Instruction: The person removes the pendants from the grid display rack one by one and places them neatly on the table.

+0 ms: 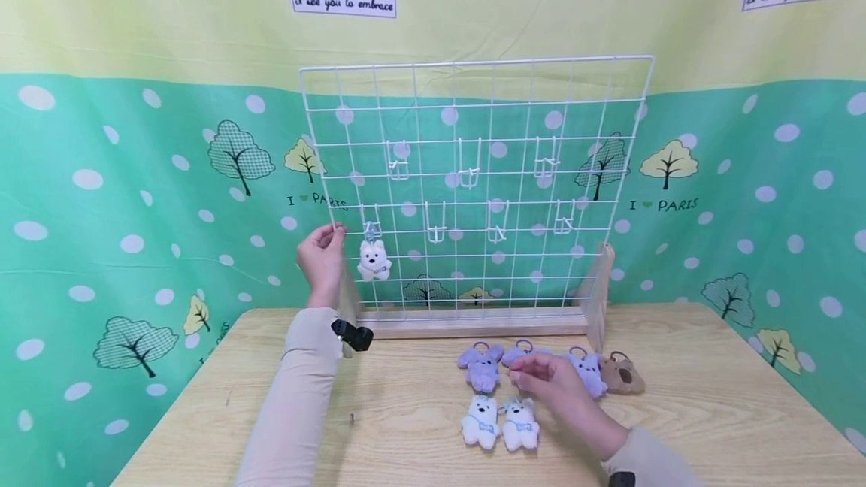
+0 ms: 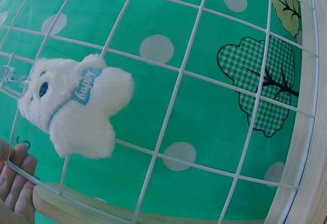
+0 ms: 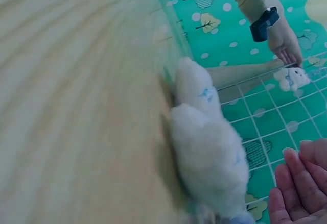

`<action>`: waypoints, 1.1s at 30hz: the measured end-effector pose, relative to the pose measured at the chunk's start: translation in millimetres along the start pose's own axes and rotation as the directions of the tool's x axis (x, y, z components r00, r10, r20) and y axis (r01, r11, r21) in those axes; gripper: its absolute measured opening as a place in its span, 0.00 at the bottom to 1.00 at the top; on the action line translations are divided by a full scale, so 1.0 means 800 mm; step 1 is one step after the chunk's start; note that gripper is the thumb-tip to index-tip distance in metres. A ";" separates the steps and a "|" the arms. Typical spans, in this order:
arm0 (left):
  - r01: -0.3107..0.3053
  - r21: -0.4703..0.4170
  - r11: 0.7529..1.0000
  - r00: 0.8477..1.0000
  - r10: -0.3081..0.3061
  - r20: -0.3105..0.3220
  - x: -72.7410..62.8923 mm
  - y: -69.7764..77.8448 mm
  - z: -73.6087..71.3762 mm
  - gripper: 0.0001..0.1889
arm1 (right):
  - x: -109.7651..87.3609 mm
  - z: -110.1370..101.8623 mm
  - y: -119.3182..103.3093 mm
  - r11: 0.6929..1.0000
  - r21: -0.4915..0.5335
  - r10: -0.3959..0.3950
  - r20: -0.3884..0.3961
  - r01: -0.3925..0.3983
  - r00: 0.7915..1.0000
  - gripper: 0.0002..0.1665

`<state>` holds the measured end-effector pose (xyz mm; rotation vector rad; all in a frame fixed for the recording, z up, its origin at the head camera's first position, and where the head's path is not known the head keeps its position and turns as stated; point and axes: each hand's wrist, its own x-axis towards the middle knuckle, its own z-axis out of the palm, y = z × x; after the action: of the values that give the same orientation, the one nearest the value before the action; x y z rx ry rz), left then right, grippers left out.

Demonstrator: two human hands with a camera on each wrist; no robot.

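Note:
My left hand (image 1: 321,265) grips the left edge wire of a white grid rack (image 1: 473,254), its fingertips behind the wire in the left wrist view. Beside it a white bear plush keychain (image 1: 374,261) hangs from a hook. My right hand (image 1: 568,397) hovers over the plush row on the table, fingers loosely bent and holding nothing. It partly covers a purple plush keychain (image 1: 537,357). Another purple plush (image 1: 482,370) lies to its left, a third (image 1: 592,376) to its right. Two white bears, one (image 1: 480,423) and another (image 1: 520,427), lie in front.
A brown plush keychain (image 1: 625,376) lies at the row's right end. Several bare white hooks (image 1: 497,233) sit on the grid in two rows. Wooden supports (image 1: 598,284) hold the rack on the wood-grain table (image 1: 392,412). A patterned curtain (image 1: 155,209) stands behind.

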<state>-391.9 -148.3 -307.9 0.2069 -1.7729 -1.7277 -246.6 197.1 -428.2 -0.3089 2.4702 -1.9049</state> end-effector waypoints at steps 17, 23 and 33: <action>0.021 -0.005 1.000 1.000 -0.021 0.013 0.001 -0.003 0.000 0.11 | 0.077 0.057 -0.058 0.999 0.040 -0.002 -0.056 0.004 0.998 0.14; 0.015 -0.004 1.000 1.000 -0.015 0.012 0.002 -0.001 0.000 0.11 | 0.109 0.077 -0.084 0.995 0.098 -0.028 -0.042 0.032 0.999 0.14; 0.013 -0.011 1.000 1.000 -0.013 0.000 0.002 -0.001 0.002 0.11 | 0.150 0.121 -0.118 0.981 0.105 -0.164 -0.028 0.166 0.986 0.16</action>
<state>-393.9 -147.6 -307.8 0.2141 -1.7647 -1.7464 -337.8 62.3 -349.6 -0.5101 2.4120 -2.1023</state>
